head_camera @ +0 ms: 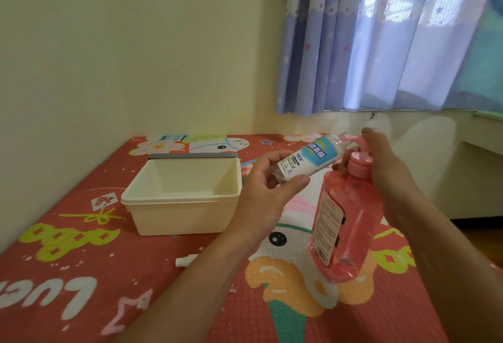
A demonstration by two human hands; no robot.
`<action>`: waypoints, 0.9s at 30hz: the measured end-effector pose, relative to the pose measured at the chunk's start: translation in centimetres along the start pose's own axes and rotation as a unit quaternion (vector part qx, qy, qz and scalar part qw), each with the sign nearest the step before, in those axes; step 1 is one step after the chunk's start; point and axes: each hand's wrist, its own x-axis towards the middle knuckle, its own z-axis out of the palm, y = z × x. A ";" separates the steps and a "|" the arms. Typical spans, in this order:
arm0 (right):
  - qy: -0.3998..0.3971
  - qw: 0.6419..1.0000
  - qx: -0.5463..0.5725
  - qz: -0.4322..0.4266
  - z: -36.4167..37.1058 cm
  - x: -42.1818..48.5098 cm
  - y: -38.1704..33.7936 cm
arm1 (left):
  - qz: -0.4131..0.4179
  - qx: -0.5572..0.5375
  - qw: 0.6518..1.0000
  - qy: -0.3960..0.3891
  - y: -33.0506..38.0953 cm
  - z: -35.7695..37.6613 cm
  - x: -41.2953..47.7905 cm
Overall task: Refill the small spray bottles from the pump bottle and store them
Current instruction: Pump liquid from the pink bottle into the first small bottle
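My left hand (268,187) grips a small clear spray bottle (307,158) with a blue and white label, tilted so its open neck meets the pump nozzle. My right hand (381,162) is curled over the pump head of a tall pink pump bottle (343,222), which stands tilted on the red patterned mat (81,274). A small white cap piece (186,260) lies on the mat beside my left forearm. The cream storage box (182,201) sits open to the left, with nothing visible inside.
A grey lid (190,155) lies behind the box. The mat runs up to the cream wall on the left and back. Blue curtains (381,37) hang at the back right, and a pale desk edge (484,138) stands at far right.
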 end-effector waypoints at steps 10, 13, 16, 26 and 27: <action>0.007 1.000 -0.005 0.006 0.2 -0.2 0.0 | -0.009 0.010 1.000 -0.018 0.5 -0.4 -0.1; 0.007 1.000 -0.023 -0.001 0.2 0.1 0.0 | -0.008 0.011 1.000 -0.006 0.2 -0.4 0.0; 0.015 0.999 -0.034 -0.014 0.1 0.3 0.2 | -0.005 0.009 1.000 -0.007 0.1 -0.6 0.0; -0.002 0.999 -0.037 0.000 0.1 0.4 0.0 | 0.004 0.021 1.000 -0.013 0.9 -0.6 0.1; 0.000 0.999 -0.034 -0.002 0.1 0.3 0.0 | 0.002 0.019 1.000 -0.013 0.8 -0.6 0.0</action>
